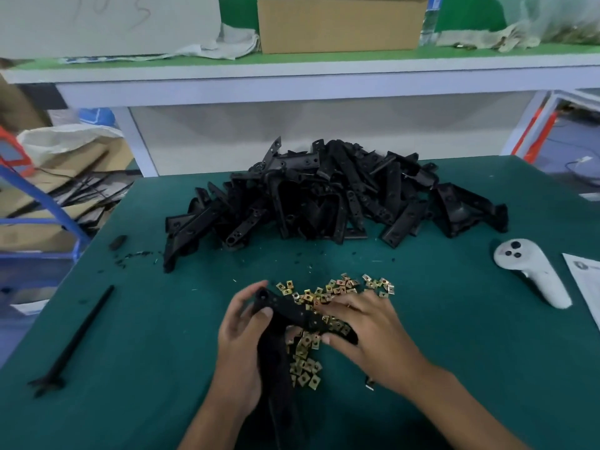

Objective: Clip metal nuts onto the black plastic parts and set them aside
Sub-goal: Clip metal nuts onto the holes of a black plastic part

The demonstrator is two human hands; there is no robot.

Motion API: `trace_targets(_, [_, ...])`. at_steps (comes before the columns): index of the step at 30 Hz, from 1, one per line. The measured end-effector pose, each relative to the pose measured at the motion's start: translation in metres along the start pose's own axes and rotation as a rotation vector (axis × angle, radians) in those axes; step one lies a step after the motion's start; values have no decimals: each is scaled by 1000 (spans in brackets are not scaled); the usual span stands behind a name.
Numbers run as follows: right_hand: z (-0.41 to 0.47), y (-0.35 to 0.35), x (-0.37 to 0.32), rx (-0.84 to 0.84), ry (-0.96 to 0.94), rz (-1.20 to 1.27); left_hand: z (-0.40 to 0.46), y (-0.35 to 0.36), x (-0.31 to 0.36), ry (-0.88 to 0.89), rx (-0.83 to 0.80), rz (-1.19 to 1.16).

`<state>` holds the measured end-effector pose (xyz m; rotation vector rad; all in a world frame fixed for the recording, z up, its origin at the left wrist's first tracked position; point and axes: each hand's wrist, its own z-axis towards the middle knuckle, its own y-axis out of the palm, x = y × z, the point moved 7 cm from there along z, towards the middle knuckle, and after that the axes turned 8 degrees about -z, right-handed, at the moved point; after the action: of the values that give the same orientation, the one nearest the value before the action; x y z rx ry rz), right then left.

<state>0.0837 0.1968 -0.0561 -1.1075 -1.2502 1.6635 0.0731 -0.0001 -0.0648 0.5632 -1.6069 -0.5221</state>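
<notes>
My left hand [240, 345] grips a black plastic part [285, 315], an angled piece held just above the green table. My right hand [363, 329] lies over the part's right end and over the scattered brass-coloured metal nuts [337, 289]; its fingertips touch the part and the nuts, and whether they pinch a nut is hidden. More nuts [305, 368] lie below the part between my hands. A big heap of black plastic parts [324, 196] sits at the back middle of the table.
A white handheld controller [529, 271] lies at the right, beside a paper sheet [584, 284]. A long black spike-shaped piece [78, 339] lies at the left. Small black scraps [130, 254] dot the green table [454, 352]. A shelf with a cardboard box [341, 24] rises behind.
</notes>
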Motion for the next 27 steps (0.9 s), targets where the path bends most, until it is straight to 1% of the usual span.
trace_targets(2, [-1, 3, -1, 13, -18, -6, 0, 4, -4, 16, -50, 82])
trace_targets(4, [1, 1, -3, 60, -26, -15, 1, 7, -6, 41, -102, 176])
trace_targets(7, [3, 1, -2, 80, -23, 20, 4, 8, -8, 44, -179, 189])
trace_targets(9, [2, -4, 2, 125, 32, 133, 6, 9, -10, 31, -202, 198])
trace_targets(11, [2, -15, 12, 197, 117, 357, 6, 11, -11, 35, -227, 214])
trace_targets(13, [7, -31, 20, 252, 139, 535, 5, 16, -12, 49, -275, 243])
trace_targets(14, [11, -37, 21, 246, 129, 609, 4, 19, -12, 55, -294, 268])
trace_targets(17, [20, -46, 13, 142, 66, 870, -1, 24, -13, 66, -335, 353])
trace_targets(19, [18, -44, 6, 115, 54, 978, -3, 26, -13, 76, -340, 411])
trace_targets(22, [14, -35, 2, 124, 87, 1054, -3, 28, -11, 87, -337, 402])
trace_targets(27, [12, -22, 2, 49, 128, 1062, -4, 33, -14, 55, -367, 362])
